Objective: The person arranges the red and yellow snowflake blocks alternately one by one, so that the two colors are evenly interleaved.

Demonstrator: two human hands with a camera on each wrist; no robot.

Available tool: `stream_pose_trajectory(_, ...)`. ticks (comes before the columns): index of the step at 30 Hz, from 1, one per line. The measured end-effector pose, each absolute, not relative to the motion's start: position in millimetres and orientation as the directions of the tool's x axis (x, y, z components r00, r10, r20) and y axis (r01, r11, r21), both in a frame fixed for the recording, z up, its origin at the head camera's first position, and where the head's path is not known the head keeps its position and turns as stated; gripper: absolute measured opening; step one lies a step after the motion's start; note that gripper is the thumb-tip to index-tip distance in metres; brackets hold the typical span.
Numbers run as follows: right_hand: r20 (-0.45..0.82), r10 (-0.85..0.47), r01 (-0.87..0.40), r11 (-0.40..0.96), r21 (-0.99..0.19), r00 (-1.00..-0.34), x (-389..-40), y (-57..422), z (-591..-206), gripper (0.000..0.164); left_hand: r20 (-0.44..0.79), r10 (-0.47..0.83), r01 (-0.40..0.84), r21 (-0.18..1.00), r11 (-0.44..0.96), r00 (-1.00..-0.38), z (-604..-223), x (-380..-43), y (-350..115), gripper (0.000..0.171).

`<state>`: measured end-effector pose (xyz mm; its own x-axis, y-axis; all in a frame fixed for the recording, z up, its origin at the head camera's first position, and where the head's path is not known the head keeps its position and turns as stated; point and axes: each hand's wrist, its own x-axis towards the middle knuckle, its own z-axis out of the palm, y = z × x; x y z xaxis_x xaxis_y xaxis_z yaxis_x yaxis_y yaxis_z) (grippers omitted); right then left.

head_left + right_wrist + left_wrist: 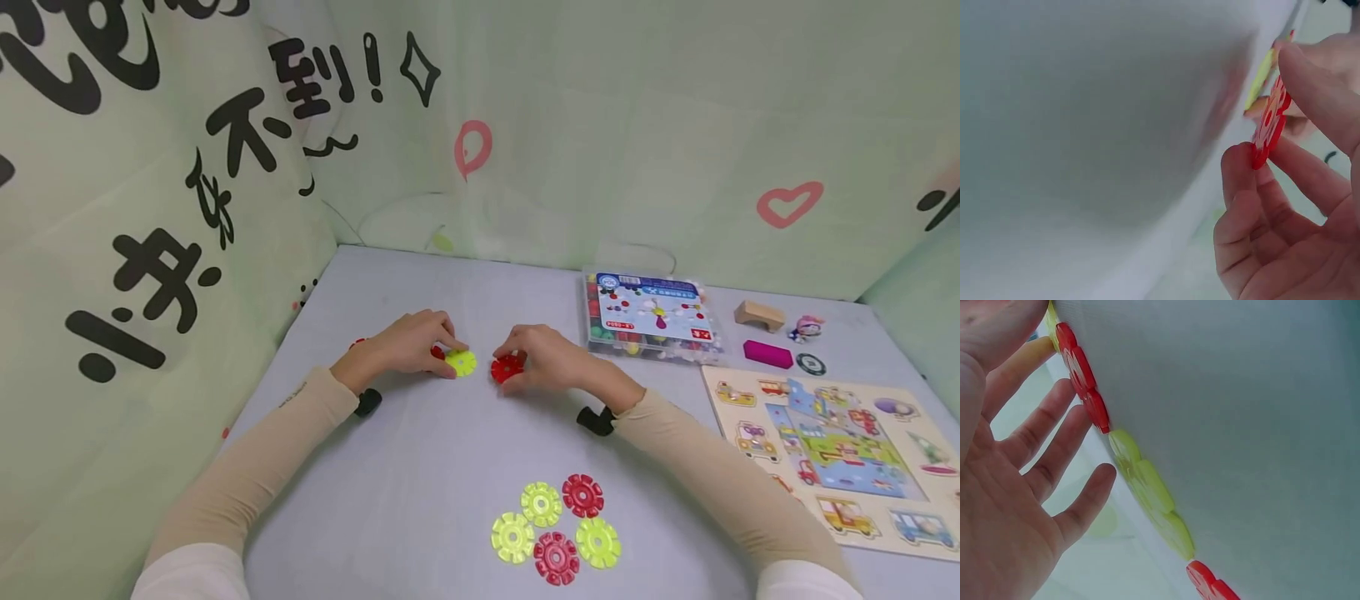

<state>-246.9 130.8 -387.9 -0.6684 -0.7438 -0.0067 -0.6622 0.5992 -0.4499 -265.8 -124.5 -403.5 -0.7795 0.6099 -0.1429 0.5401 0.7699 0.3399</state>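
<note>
My left hand holds a yellow-green notched plastic disc between thumb and index finger, its other fingers spread. That disc is at the right end of a row on the table. In the left wrist view a red disc, a yellow-green disc and another red disc follow one another along the row; my left hand hides part of it in the head view. To the right, my right hand pinches a red notched disc by its edges. In the head view a gap separates it from the yellow-green disc.
Several loose red and yellow-green discs lie near the front. At the back right stands a clear plastic case. A wooden block, a magenta block, a figurine and a picture puzzle board lie on the right.
</note>
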Motion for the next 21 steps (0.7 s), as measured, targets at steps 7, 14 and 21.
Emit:
stream_pose_trajectory(7,-0.052,-0.723,-0.645,0.644,-0.411,-0.689,-264,116,-394,0.043,-0.145,0.61,0.54,0.339,0.77,-0.779,-404,-266,-122,0.051)
stream_pose_trajectory(14,-0.041,-0.705,-0.624,0.651,-0.432,-0.708,-264,112,-398,0.046,-0.148,0.604,0.538,0.325,0.777,-0.783,-403,-266,-123,0.051)
stream_pose_trajectory(21,-0.048,-0.699,-0.614,0.657,-0.437,-0.714,-265,112,-397,0.045,-0.149,0.608,0.539,0.337,0.772,-0.78,-401,-265,-124,0.051)
